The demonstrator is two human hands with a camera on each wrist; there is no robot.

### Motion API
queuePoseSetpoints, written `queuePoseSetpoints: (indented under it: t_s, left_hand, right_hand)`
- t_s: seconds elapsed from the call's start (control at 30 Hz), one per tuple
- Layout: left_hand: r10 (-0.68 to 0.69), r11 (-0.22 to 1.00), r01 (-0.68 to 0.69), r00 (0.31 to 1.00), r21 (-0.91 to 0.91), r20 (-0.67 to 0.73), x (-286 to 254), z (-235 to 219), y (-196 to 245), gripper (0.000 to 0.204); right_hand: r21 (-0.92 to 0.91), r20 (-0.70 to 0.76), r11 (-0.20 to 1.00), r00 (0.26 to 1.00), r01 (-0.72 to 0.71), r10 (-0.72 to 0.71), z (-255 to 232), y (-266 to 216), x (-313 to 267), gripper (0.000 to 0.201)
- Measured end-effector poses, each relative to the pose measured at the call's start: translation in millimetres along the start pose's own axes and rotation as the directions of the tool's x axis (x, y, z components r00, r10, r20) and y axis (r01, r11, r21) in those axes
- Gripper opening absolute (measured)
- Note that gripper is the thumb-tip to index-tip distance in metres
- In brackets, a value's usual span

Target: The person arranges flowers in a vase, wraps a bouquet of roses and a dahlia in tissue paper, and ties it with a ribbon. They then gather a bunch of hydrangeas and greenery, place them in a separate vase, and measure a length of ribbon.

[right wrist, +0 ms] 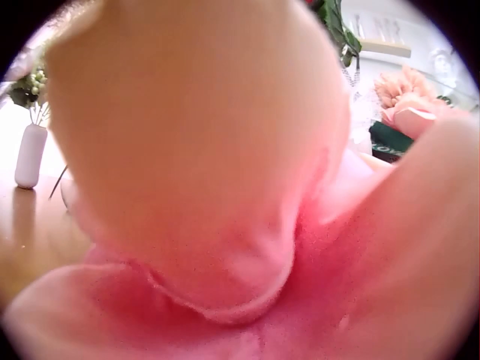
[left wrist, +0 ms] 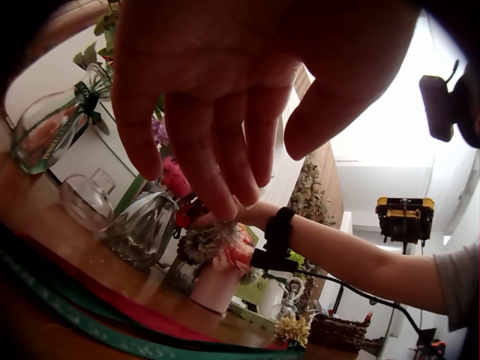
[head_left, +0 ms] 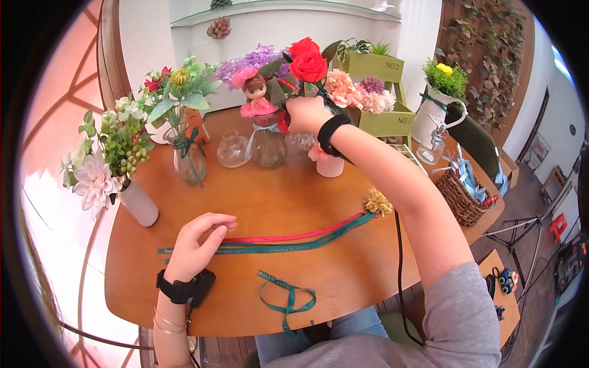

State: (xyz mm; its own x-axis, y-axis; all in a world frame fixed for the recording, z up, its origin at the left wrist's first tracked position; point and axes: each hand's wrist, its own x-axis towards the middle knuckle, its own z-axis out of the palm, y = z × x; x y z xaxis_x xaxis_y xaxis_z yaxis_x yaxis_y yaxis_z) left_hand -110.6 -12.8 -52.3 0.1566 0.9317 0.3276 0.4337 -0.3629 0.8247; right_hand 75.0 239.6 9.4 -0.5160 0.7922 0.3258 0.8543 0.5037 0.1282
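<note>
2 ribbons (head_left: 288, 240) under left hand (head_left: 197, 245)

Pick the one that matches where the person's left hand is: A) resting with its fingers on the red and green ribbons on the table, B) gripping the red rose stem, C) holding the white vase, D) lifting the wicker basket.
A: in the head view the left hand lies on the wooden table with its fingers on the ribbons, gripping nothing.
</note>
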Motion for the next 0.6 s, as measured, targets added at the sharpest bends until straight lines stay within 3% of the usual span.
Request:
queuePoseSetpoints:
  t_s: [0.07, 0.13, 0.17, 0.2, 0.27, 0.33, 0.4, 0.43, 0.6]
  left_hand:
    - [0.003, 1.0, -0.003, 1.0, -0.008, 0.002, 0, 1, -1, 0.018]
    - [0.006, 1.0, -0.006, 1.0, -0.018, -0.013, 0, 1, -1, 0.018]
    - [0.009, 1.0, -0.009, 1.0, -0.019, -0.012, 1, 1, -1, 0.018]
    - [0.01, 1.0, -0.01, 1.0, -0.023, -0.017, 0, 2, -1, 0.018]
    - [0.014, 1.0, -0.014, 1.0, -0.025, -0.02, 0, 2, 0, 0.018]
    - [0.005, 1.0, -0.005, 1.0, -0.025, -0.016, 0, 3, 2, 0.018]
    - [0.011, 1.0, -0.011, 1.0, -0.021, -0.012, 0, 3, 3, 0.018]
    - [0.013, 1.0, -0.014, 1.0, -0.017, -0.015, 0, 3, 3, 0.018]
    - [0.021, 0.999, -0.021, 0.999, -0.029, -0.025, 1, 2, 1, 0.017]
  right_hand:
    - [0.006, 0.006, 1.0, 1.0, 0.008, -0.008, 2, 0, -6, 0.027]
    - [0.025, -0.152, 1.0, 0.988, 0.004, 0.0, 3, -2, -10, 0.03]
    - [0.029, -0.132, 0.999, 0.991, 0.019, -0.015, 0, 1, -12, 0.044]
    - [0.027, -0.133, 0.999, 0.991, 0.018, -0.015, 1, 3, -12, 0.044]
    - [0.217, -0.297, 0.976, 0.953, 0.006, 0.06, 5, 8, -13, 0.042]
    - [0.303, -0.235, 0.952, 0.966, -0.029, 0.104, -6, 13, -25, 0.046]
    - [0.398, -0.352, 0.912, 0.935, 0.1, 0.051, -5, 24, -33, 0.054]
    - [0.477, -0.348, 0.871, 0.935, 0.117, 0.065, -6, 29, -36, 0.049]
    - [0.507, -0.46, 0.846, 0.882, 0.164, 0.104, -11, 47, -54, 0.048]
